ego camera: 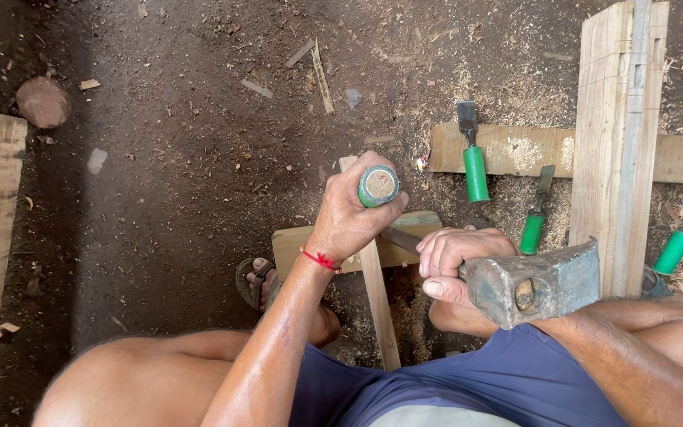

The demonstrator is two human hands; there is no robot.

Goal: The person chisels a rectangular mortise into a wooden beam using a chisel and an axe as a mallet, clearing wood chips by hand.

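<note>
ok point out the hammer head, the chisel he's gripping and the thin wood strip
hammer head [543, 281], head view, on its grey metal side by the eye hole
chisel [379, 187], head view, on the green handle's butt end
thin wood strip [381, 304], head view, on its bare middle

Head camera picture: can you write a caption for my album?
Left hand holds a green-handled chisel on a wood strip; right hand holds a hammer.

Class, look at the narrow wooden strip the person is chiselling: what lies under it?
Under the narrow wooden strip lies a short wooden block, crosswise, on sawdust-strewn ground. The left hand, gripping a green-handled chisel, and the right hand cover the cutting point.
</note>
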